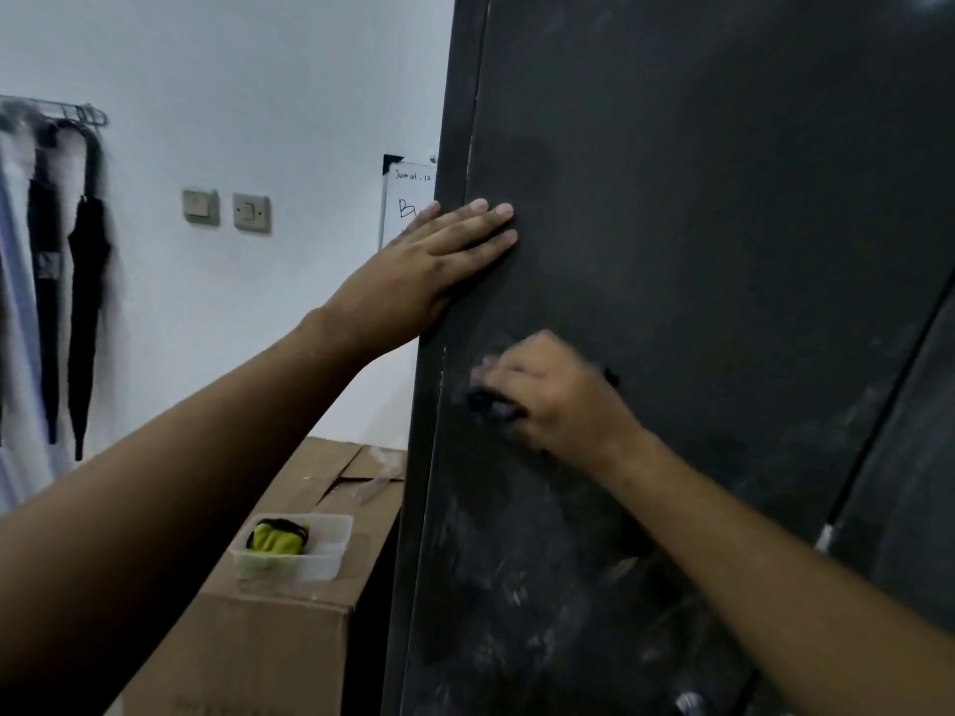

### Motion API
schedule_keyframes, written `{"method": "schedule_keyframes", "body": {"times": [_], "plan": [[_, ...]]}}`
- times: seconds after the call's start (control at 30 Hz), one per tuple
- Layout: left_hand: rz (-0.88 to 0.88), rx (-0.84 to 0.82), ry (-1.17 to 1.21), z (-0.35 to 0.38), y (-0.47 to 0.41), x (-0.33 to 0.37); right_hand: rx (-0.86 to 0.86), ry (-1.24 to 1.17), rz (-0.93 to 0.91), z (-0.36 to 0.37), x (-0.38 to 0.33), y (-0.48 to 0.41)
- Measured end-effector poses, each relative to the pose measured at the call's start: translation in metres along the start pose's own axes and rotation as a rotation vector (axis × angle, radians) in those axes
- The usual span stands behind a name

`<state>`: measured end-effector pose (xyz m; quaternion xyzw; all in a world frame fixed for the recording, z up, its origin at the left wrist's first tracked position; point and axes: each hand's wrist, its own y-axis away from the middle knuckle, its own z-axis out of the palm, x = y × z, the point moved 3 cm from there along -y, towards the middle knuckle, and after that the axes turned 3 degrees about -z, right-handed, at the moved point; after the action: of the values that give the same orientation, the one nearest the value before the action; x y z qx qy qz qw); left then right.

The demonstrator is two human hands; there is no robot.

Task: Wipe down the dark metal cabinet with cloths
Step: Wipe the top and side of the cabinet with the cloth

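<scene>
The dark metal cabinet [723, 224] fills the right half of the view, its door streaked with pale smudges low down. My left hand [439, 261] lies flat with straight fingers across the cabinet's left edge. Lower, my right hand [553, 400] is blurred and grips a dark cloth [491, 403] pressed against the door. Only a small dark bunch of the cloth shows under the fingers.
A cardboard box [289, 638] stands left of the cabinet with a clear plastic tub [330, 555] on it holding a yellow-and-black cloth [276, 537]. On the white wall are two switches [227, 209], a whiteboard [408, 204] and hanging clothes [51, 281].
</scene>
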<state>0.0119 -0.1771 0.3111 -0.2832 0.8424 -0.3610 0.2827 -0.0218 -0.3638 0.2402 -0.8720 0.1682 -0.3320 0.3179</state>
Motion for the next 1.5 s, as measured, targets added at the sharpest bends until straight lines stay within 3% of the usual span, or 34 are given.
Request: {"method": "schedule_keyframes", "body": {"times": [0.1,0.2,0.4,0.47,0.53,0.63,0.73,0.93,1.1,1.17,1.23,1.37,1.5], "plan": [[-0.04,-0.023,-0.106,0.012,0.01,0.003,0.129,0.104,0.083,-0.016,0.02,-0.01],[-0.095,0.002,-0.233,0.024,0.016,0.01,0.111,0.044,0.008,0.004,0.018,0.009],[-0.143,0.035,-0.338,0.031,0.02,0.02,-0.375,-0.072,-0.269,0.027,-0.008,0.053],[-0.153,0.033,-0.329,0.031,0.018,0.022,-0.424,-0.069,-0.311,0.01,0.004,0.047],[-0.17,0.031,-0.275,0.033,0.017,0.024,-0.245,-0.1,-0.238,-0.022,0.025,0.032],[-0.196,0.073,-0.21,0.038,0.021,0.026,0.129,0.014,0.025,-0.066,0.056,0.018],[-0.209,0.136,-0.177,0.047,0.021,0.029,0.214,0.044,0.134,-0.058,0.059,0.029],[-0.243,0.198,-0.121,0.05,0.019,0.037,-0.141,-0.066,-0.072,0.003,0.016,0.089],[-0.203,0.074,-0.12,0.049,0.032,0.047,-0.33,-0.06,-0.064,0.005,-0.002,0.107],[-0.143,0.059,-0.096,0.049,0.041,0.055,-0.263,-0.074,-0.019,-0.007,0.001,0.097],[-0.11,0.101,-0.066,0.048,0.05,0.068,-0.08,-0.068,0.097,-0.028,0.01,0.085],[-0.15,0.23,0.083,0.042,0.047,0.098,0.297,0.101,0.422,-0.075,0.036,0.058],[-0.02,0.226,0.232,0.029,0.01,0.134,0.531,0.079,0.763,-0.114,0.059,0.019]]}}
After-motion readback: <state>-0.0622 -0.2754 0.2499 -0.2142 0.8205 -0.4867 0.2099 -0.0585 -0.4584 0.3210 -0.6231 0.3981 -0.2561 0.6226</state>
